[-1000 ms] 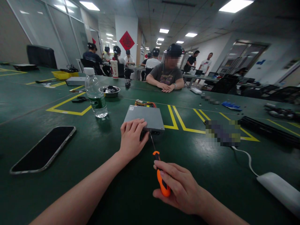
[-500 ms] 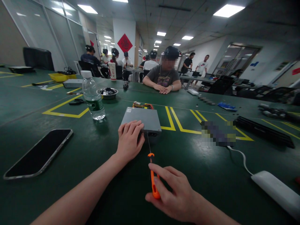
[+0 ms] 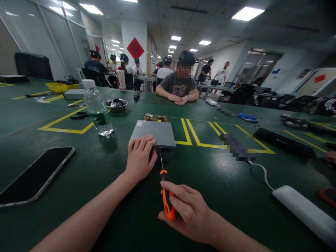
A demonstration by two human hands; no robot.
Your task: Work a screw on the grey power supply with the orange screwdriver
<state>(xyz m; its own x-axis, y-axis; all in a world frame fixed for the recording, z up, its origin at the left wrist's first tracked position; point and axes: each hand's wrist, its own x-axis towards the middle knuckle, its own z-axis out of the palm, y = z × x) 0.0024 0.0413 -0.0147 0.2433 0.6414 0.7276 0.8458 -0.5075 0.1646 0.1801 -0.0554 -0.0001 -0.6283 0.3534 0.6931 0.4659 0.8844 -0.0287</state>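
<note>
A flat grey metal box [image 3: 154, 132] with coloured wires at its far end lies on the green table [image 3: 183, 175]. My left hand [image 3: 139, 158] rests on its near left corner, fingers curled over the edge, pressing it down. My right hand [image 3: 187, 210] grips an orange-and-black screwdriver [image 3: 165, 196]. Its thin shaft points away from me, and the tip meets the near face of the box.
A black phone [image 3: 34, 176] lies at the left, a water bottle [image 3: 96, 108] stands behind it, and a metal bowl [image 3: 116, 104] sits further back. A white power strip [image 3: 301, 210] with its cable lies at the right. A person sits across the table, others beyond.
The view has shifted slightly right and down. My right hand has rolled the screwdriver handle in its fingers, tip still at the box. My left hand stays on the box.
</note>
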